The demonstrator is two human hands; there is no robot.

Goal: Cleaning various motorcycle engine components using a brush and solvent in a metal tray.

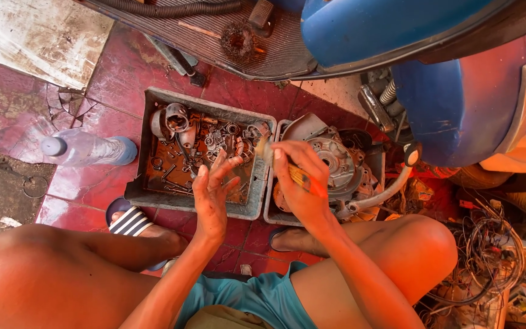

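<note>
The left hand (212, 192) is raised over a grey metal tray (153, 194), fingers spread and slightly curled, palm turned toward the other hand and holding nothing. The tray sits on red floor tiles (117, 76) and is filled with small oily parts (205, 152): bolts, rings and a shiny metal cup near its far left corner. The right hand (299, 180) is closed around a paintbrush (296, 173) with an orange-yellow handle, its bristle end pointing up between the two trays, thumb and fingers pinching the handle. Just beside the first tray, touching its right wall, stands a second tray (270, 214) holding a round grey engine cover (333, 159) and other greasy pieces. A clear plastic bottle (86, 149) with a pale cap lies on its side left of the trays; whether it carries a label cannot be told. A striped sandal (130, 222) shows under the left knee. A blue scooter body (470, 97) fills the upper right, and a tangle of wires (488, 256) lies at lower right. A worn pale slab (38, 36) lies in the upper left corner.
</note>
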